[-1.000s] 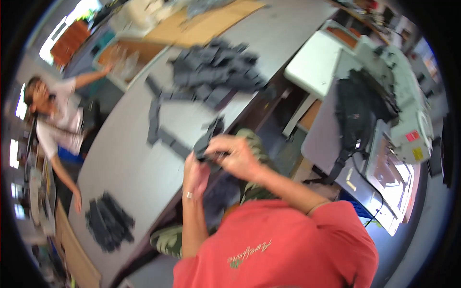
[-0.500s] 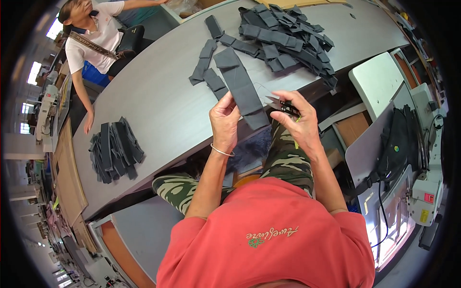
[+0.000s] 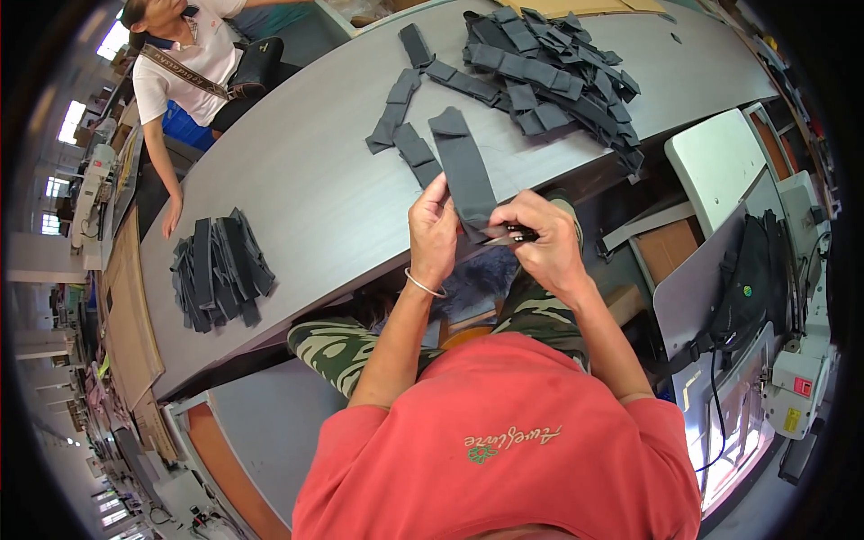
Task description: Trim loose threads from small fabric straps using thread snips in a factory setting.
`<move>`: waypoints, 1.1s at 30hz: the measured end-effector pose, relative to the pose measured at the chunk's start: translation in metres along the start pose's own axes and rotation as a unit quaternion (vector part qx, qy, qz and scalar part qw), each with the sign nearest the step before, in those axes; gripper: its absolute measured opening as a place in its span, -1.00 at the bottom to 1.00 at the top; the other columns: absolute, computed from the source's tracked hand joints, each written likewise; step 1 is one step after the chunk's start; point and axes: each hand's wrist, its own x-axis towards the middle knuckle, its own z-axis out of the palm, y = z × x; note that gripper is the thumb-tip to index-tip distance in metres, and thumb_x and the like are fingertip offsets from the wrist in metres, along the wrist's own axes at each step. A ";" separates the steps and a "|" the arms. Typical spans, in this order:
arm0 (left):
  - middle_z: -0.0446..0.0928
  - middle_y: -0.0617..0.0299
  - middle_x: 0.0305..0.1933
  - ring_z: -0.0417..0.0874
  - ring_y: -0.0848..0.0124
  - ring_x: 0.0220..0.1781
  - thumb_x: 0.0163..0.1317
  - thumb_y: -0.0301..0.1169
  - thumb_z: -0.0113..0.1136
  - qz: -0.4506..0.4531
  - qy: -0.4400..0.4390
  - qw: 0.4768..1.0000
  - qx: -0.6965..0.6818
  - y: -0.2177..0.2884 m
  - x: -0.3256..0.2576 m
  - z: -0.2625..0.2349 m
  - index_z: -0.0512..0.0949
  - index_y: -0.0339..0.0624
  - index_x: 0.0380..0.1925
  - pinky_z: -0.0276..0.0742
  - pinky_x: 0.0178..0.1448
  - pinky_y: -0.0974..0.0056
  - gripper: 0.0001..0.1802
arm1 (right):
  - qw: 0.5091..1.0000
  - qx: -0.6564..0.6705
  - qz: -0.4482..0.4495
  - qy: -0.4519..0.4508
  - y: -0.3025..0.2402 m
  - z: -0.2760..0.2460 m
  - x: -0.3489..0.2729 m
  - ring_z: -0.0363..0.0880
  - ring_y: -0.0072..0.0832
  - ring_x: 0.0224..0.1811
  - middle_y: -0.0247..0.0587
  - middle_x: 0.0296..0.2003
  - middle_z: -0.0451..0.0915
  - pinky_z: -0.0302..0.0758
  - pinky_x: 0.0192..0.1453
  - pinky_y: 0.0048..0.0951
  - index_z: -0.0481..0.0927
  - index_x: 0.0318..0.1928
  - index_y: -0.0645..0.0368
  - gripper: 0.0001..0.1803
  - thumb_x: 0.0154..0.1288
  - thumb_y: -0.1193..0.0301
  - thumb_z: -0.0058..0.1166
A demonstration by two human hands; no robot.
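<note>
My left hand pinches the edge of a dark grey fabric strip that slants up over the table's near edge. Closed around black-handled thread snips, my right hand is at the strip's near end, with its fingertips touching the cloth. The blades are mostly hidden between fingers and fabric. Just beyond the strip, several folded grey pieces lie in a linked chain. A large heap of similar grey pieces sits farther to the right.
A bundle of grey strips lies on the left of the grey table. Across the table at upper left, a person rests a hand on its edge. To my right are a white panel, a black bag and a sewing machine.
My right hand has moved left and down with the snips, from beside the strip to its near end. The snips' blades, apart before, are now mostly hidden. The view has shifted slightly.
</note>
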 end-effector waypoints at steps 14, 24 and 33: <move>0.46 0.17 0.08 0.48 0.49 0.04 0.19 -0.61 0.12 -0.003 -0.071 0.993 -0.099 0.025 -0.007 0.014 0.30 -0.41 0.19 0.39 0.15 0.39 -0.47 | 0.998 -0.015 0.054 0.036 0.000 -0.018 0.003 0.56 -0.39 -0.37 -0.24 -0.36 0.61 0.44 -0.27 -0.46 0.63 -0.15 0.09 -0.76 0.12 0.45 0.18; 0.42 0.18 0.11 0.44 0.49 0.09 0.17 -0.62 0.13 0.008 -0.101 0.993 -0.056 0.025 -0.012 0.018 0.26 -0.44 0.23 0.36 0.19 0.39 -0.42 | 0.981 -0.169 -0.016 0.089 -0.003 -0.016 0.009 0.50 -0.47 -0.44 -0.42 -0.46 0.58 0.30 -0.31 -0.44 0.67 -0.26 -0.01 -0.83 0.07 0.41 0.22; 0.42 0.18 0.11 0.44 0.49 0.09 0.17 -0.63 0.12 0.004 -0.097 0.994 -0.059 0.029 -0.015 0.020 0.25 -0.44 0.24 0.36 0.18 0.39 -0.41 | 0.981 -0.170 -0.009 0.093 -0.005 -0.020 0.006 0.51 -0.47 -0.44 -0.41 -0.47 0.59 0.29 -0.33 -0.44 0.67 -0.29 0.00 -0.86 0.07 0.40 0.22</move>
